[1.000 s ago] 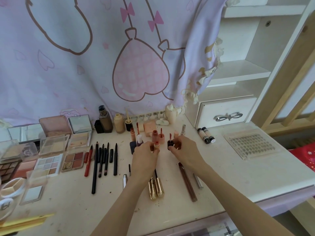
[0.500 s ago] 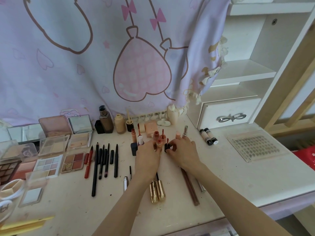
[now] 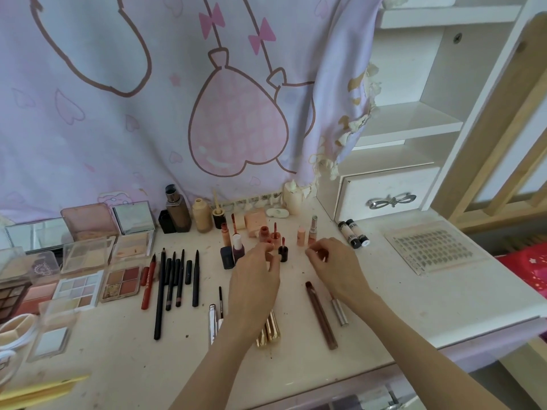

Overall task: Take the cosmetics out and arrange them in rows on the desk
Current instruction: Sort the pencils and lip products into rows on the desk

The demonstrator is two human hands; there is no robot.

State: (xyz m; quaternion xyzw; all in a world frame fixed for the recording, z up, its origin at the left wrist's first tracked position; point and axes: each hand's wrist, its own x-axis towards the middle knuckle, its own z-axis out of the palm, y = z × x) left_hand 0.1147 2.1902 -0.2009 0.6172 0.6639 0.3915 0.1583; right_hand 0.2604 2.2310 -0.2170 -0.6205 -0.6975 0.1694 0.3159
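Observation:
Cosmetics lie in rows on the white desk (image 3: 414, 306). My left hand (image 3: 254, 279) reaches into a cluster of small upright lip tubes, and its fingertips pinch a small red-capped lip tube (image 3: 268, 242). A small dark bottle with a wand (image 3: 283, 253) stands free just to its right. My right hand (image 3: 334, 264) hovers beside that bottle with loosely curled fingers and holds nothing. Behind my right hand stand a peach tube (image 3: 301, 236) and a pink lipstick (image 3: 313, 230).
Eye pencils (image 3: 177, 279) and palettes (image 3: 121, 279) fill the left of the desk. Foundation bottles (image 3: 177, 214) line the back. Gold lipsticks (image 3: 270, 329), a long brown tube (image 3: 321, 315) and a silver tube (image 3: 339, 309) lie near my wrists. A lash tray (image 3: 426, 247) and a drawer (image 3: 387, 196) are on the right.
Both hands carried small bottles forward into the cluster. My right hand has let go of the dark bottle, which now stands on the desk, and has drawn back to the right.

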